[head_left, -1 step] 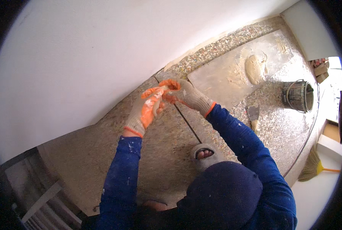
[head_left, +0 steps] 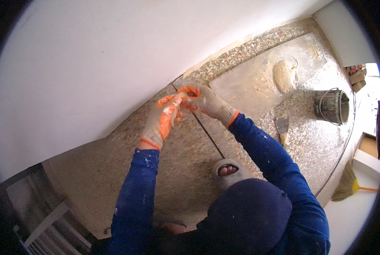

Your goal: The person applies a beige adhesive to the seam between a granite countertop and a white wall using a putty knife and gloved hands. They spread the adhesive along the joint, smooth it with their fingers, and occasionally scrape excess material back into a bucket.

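Observation:
My left hand (head_left: pixel 164 121) and my right hand (head_left: pixel 207 102) meet in front of me near the foot of the white wall (head_left: pixel 92 63). Both wear knitted gloves with orange coating, smeared with pale paste. The left hand points away from me, its thumb and fingers bent inward. From the right, the fingers of the other hand curl over toward its fingertips and touch them. Whatever lies between the fingers, if anything, is too small and hidden to name. Below the hands a thin dark rod or strip (head_left: pixel 209 138) runs along the speckled floor (head_left: pixel 156 182) toward my slippered foot (head_left: pixel 228 170).
Beyond my right hand lies a grey board (head_left: pixel 241 93) bearing a mound of cream paste (head_left: pixel 284 76). A putty knife (head_left: pixel 282 127) rests on the floor nearer me. Farther right stand a stained bucket (head_left: pixel 330 106) and a broom (head_left: pixel 347 185). A slatted object (head_left: pixel 49 225) is at the lower left.
My left forearm and glove have shifted very slightly to the right. The fingers of both hands stay together, and nothing else visibly moves.

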The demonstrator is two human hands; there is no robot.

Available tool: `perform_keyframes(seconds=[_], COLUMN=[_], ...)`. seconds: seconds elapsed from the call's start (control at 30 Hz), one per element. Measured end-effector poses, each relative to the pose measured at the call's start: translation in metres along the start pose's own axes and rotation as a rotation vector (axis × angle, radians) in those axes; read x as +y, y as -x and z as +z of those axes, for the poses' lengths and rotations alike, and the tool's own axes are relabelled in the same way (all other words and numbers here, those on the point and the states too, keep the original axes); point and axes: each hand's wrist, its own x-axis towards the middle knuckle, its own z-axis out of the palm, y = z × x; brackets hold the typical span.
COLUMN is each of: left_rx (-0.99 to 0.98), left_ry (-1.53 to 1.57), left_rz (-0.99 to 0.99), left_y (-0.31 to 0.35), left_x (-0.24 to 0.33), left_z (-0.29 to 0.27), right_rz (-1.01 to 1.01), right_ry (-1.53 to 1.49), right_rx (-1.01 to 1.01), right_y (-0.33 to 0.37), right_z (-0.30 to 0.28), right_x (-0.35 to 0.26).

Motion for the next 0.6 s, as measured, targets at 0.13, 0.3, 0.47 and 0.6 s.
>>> perform_keyframes(seconds=[0.13, 0.3, 0.47, 0.6], left_rx=[0.062, 0.075, 0.131, 0.142], left_ry=[0.152, 0.253, 0.477, 0.58], left_rz=[-0.031, -0.014, -0.073, -0.112], left_y=[-0.027, -0.053, -0.077, -0.081], left_x=[0.002, -0.002, -0.009, -0.012], left_z=[0.002, 0.004, 0.013, 0.015], right_rz=[-0.186, -0.426, -0.173, -0.127], right_ry=[0.27, 1.451, 1.28, 1.281], right_rx=[0.15, 0.502, 0.59, 0.631], right_y=[-0.025, -0.029, -0.042, -0.045], right_z=[-0.013, -0.019, -0.018, -0.021], right_x=[0.006, -0.004, -0.008, -0.008])
